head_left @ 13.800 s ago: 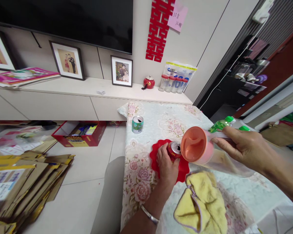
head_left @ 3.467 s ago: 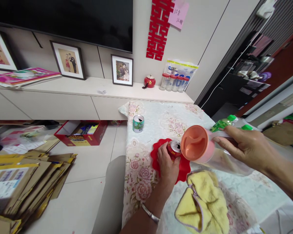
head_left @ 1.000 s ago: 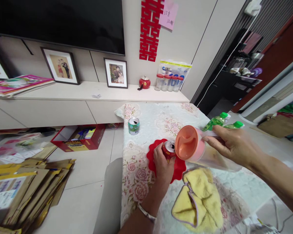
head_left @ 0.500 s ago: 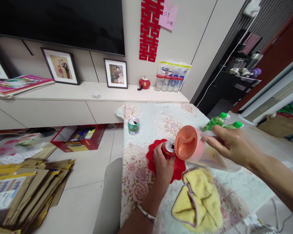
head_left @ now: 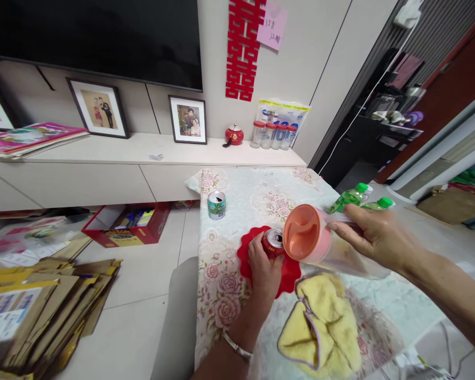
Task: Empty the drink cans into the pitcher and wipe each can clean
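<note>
Grip, left hand (head_left: 264,272): fingers and thumb wrap the red can (head_left: 274,245), which appears to stand upright on the scalloped red dish (head_left: 291,275). Right hand (head_left: 374,236) holds the orange-topped pitcher (head_left: 320,244) by its handle, tilted, at the can's 3 o'clock; contact unclear. Can probably thin-walled, easily dented; hold gently round its sides. Pitcher likely stiff, smooth plastic; handle gives best hold. Versus 3.5 s earlier: scene sits slightly further left in view; both holds match.
</note>
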### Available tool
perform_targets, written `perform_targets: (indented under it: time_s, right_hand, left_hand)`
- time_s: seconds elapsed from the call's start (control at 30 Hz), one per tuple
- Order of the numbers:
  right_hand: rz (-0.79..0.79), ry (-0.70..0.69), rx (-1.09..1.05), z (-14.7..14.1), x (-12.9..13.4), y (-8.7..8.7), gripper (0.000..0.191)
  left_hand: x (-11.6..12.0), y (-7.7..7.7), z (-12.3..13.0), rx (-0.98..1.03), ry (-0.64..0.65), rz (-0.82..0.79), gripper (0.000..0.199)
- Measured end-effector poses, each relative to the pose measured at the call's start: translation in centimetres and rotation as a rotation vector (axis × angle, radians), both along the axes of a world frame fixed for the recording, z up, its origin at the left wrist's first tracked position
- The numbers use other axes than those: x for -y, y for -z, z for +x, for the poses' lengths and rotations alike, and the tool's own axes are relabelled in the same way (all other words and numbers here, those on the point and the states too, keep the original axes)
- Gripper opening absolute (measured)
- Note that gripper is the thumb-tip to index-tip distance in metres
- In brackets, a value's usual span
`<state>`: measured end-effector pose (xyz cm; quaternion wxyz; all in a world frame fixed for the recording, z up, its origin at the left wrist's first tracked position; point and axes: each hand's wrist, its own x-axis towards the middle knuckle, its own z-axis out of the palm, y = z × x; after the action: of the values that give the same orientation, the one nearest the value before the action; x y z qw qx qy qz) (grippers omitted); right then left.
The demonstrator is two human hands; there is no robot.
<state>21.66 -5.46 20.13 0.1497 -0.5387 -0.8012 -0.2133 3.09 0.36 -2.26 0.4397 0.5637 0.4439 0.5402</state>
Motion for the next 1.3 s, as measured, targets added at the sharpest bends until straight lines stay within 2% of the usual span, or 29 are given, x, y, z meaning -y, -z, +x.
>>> perform_targets:
  time_s: [0.4, 0.9, 1.3]
  right_hand:
    - [0.019, -0.008, -0.001, -0.13, 0.05, -0.04, 0.044]
    - [-0.022, 0.022, -0.036, 0.11, 0.16, 0.24, 0.042]
    - [-0.026, 0.024, -0.064, 0.11, 0.14, 0.25, 0.043]
  left_hand:
    - [-0.05, -0.09, -0.09, 0.003, 0.024, -0.019, 0.06]
    - [-0.05, 0.21, 0.07, 0.0, -0.01, 0.021, 0.062]
    - [-0.09, -0.08, -0.22, 0.006, 0.038, -0.011, 0.063]
